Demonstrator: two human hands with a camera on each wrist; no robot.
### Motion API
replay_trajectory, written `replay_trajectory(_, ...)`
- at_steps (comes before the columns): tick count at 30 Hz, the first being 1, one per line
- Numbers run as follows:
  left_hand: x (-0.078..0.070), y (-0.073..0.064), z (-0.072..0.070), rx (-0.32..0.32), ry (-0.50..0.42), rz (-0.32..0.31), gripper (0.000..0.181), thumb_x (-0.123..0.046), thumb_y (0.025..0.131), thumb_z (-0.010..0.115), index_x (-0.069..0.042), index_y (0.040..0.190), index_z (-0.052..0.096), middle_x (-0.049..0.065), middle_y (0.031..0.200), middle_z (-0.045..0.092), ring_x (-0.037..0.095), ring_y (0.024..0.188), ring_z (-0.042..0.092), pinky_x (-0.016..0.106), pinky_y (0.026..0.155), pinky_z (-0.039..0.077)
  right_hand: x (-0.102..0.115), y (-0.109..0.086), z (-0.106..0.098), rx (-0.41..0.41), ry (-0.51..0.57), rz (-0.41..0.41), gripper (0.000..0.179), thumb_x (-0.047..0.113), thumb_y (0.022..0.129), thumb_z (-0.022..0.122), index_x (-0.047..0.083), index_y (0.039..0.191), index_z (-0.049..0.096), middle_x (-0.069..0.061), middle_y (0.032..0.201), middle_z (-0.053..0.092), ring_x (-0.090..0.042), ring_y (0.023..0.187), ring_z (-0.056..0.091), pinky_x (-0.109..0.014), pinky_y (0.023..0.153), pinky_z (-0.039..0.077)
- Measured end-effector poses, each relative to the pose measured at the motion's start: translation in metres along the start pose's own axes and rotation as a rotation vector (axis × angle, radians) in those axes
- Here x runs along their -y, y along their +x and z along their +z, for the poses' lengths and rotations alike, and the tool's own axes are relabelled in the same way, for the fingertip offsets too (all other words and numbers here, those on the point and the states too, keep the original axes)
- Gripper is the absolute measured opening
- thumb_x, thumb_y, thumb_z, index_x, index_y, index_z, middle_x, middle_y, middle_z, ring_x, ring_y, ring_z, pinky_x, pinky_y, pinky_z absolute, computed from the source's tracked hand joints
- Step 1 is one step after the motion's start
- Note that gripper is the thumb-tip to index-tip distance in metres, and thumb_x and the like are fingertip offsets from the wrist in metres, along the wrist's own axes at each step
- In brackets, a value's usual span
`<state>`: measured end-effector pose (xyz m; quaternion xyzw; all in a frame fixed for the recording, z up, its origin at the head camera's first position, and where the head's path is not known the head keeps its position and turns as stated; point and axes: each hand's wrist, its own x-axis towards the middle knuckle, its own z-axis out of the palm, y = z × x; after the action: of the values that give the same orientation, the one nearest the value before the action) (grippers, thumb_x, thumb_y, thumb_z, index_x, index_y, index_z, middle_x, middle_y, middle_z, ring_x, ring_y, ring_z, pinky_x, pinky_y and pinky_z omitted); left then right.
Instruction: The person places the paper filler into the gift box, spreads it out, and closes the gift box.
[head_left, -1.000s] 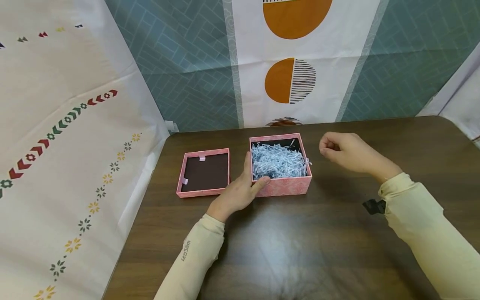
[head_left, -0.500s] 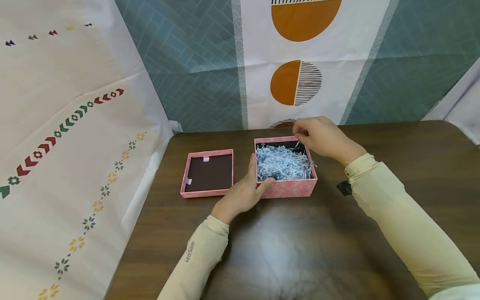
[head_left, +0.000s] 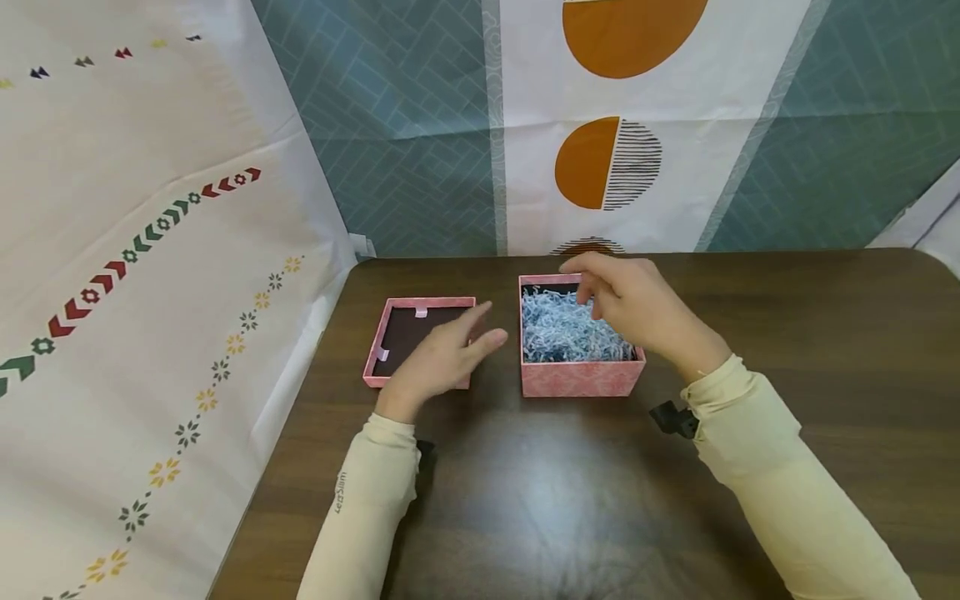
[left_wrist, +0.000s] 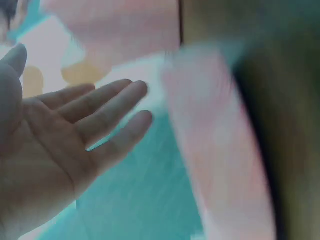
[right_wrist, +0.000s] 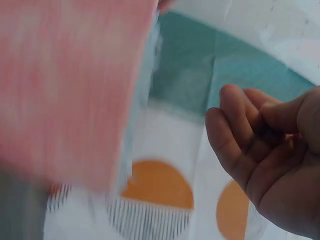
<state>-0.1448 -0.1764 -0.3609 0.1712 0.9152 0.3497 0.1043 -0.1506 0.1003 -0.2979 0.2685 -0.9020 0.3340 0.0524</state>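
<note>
A pink box (head_left: 577, 380) filled with pale blue shredded paper (head_left: 567, 329) stands on the table. Over its right side hovers my right hand (head_left: 637, 304), fingers loosely bent. Nothing shows between those fingers in the right wrist view, where the box's pink wall (right_wrist: 70, 85) is blurred beside the hand. The pink lid (head_left: 411, 333), dark inside with two small light tabs, lies upturned to the left. My left hand (head_left: 438, 358) is above the lid's right part, hiding some of it. In the left wrist view its fingers (left_wrist: 112, 107) are spread and hold nothing.
The dark wooden table (head_left: 555, 500) reaches back to a teal and white patterned cloth (head_left: 420, 125). A white embroidered cloth (head_left: 180, 275) runs along the left side. Dark wrist mounts (head_left: 675, 419) stick out at the sleeves.
My left hand has let go of the box's left side and moved left over the lid. My right hand has come from the right to above the box, and its fingers have loosened.
</note>
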Motion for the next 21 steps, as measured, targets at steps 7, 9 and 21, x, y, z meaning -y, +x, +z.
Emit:
replay_trajectory(7,0.047,-0.024,-0.060,-0.206,-0.037,-0.120,0.059,-0.043,0.105,0.053,-0.012,0.154,0.043,0.013,0.142,0.056,0.032,0.119,0.060,0.050,0.104,0.042,0.043,0.018,0.057,0.020,0.290,0.043,0.037,0.009,0.104,0.055,0.010,0.141,0.058,-0.010,0.126,0.065,-0.025,0.109,0.064,-0.044,0.095,0.051)
replay_trajectory(9,0.063,-0.029,-0.071,-0.236,-0.031,-0.189,0.060,-0.043,0.106,0.051,-0.011,0.155,0.041,0.016,0.144,0.053,0.034,0.121,0.058,0.051,0.106,0.040,0.053,0.024,0.077,0.020,0.339,0.069,0.045,0.011,0.103,0.057,0.011,0.148,0.051,-0.010,0.136,0.059,-0.026,0.115,0.061,-0.044,0.097,0.050)
replay_trajectory(21,0.116,-0.030,-0.075,-0.162,-0.045,-0.358,0.054,-0.024,0.108,0.044,0.008,0.150,0.038,0.028,0.145,0.049,0.040,0.135,0.045,0.052,0.111,0.034,0.053,0.050,0.172,0.061,0.590,0.466,0.082,0.017,0.098,0.057,0.008,0.163,0.008,-0.013,0.167,0.015,-0.030,0.151,0.016,-0.051,0.119,0.016)
